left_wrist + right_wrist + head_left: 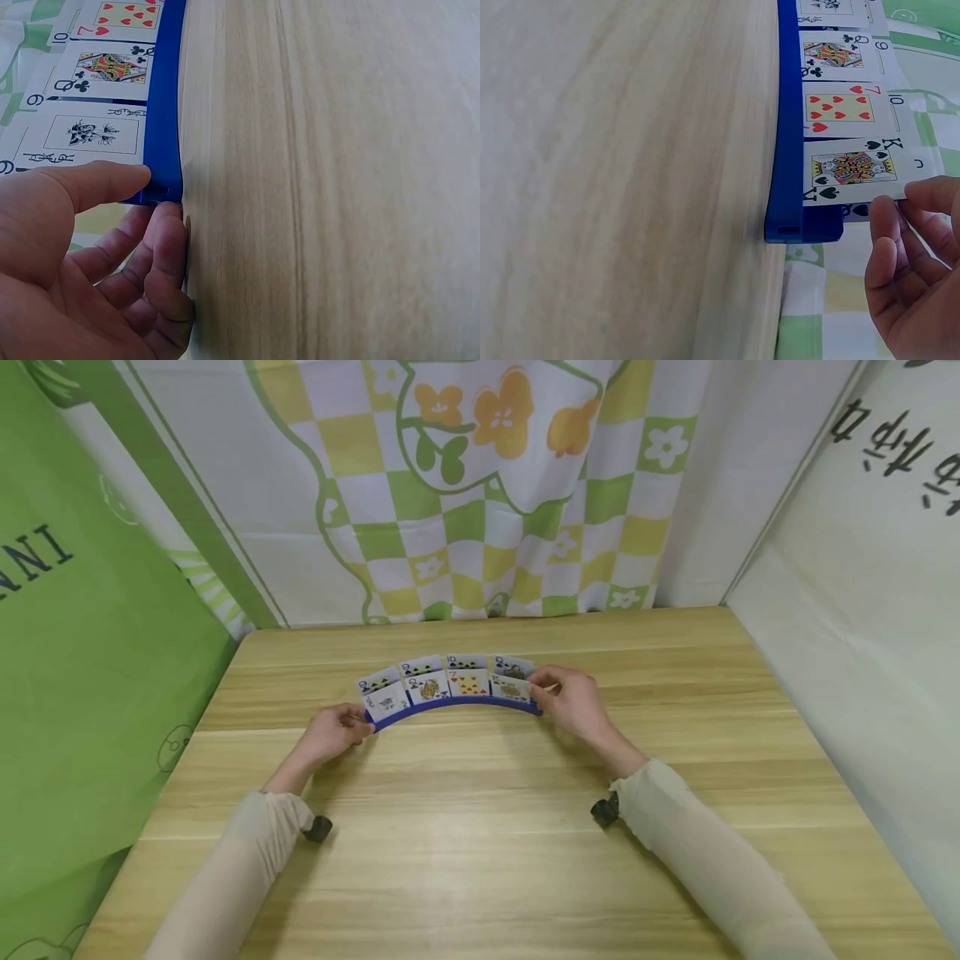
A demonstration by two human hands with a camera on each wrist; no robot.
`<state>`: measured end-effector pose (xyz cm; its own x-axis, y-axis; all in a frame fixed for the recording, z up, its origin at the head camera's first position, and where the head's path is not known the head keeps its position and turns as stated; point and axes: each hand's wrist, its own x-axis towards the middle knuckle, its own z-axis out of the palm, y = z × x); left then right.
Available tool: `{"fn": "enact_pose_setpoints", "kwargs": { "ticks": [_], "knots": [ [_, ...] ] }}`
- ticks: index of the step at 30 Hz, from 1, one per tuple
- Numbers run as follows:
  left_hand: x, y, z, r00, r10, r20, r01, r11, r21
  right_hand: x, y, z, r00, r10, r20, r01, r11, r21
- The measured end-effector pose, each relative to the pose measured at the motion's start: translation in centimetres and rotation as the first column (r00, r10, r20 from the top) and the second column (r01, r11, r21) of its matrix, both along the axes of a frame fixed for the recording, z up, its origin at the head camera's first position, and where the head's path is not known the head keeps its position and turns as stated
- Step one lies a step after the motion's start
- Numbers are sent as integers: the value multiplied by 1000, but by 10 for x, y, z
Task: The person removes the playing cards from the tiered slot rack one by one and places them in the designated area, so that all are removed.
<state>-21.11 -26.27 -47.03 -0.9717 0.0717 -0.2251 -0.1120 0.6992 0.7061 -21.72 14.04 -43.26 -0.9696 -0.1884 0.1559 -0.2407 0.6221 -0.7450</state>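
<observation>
A curved blue card holder (468, 700) stands on the table with two rows of playing cards. Its front row shows a joker (91, 135), a queen of clubs (112, 69), a seven of hearts (840, 109) and a king of spades (853, 171). My left hand (333, 731) grips the holder's left end, thumb on the front and the other fingers curled at the end. At the opposite end, my right hand (572, 700) pinches the king of spades by its upper outer corner between thumb and finger. The back-row cards are partly hidden behind the front ones.
The wooden table (450, 843) stretches between both forearms toward me. Behind it hangs a checked, flowered curtain (465, 527). A green cloth (90, 660) borders the left side, a white sheet (847, 635) the right. Small black devices (318, 829) sit at both wrists.
</observation>
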Motion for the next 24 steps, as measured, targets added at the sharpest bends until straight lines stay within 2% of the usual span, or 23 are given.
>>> {"fn": "enact_pose_setpoints", "kwargs": {
  "ticks": [14, 24],
  "knots": [
    [-1, -1, -2, 1000, 16, -6, -15, 1000, 7, 3, 6, 9, 998, -44, -49, 46, 998, 37],
    [-1, -2, -4, 1000, 2, -4, -2, 1000, 6, 6, 13, 12, 999, -40, -11, 40, 999, -9]
  ]
}}
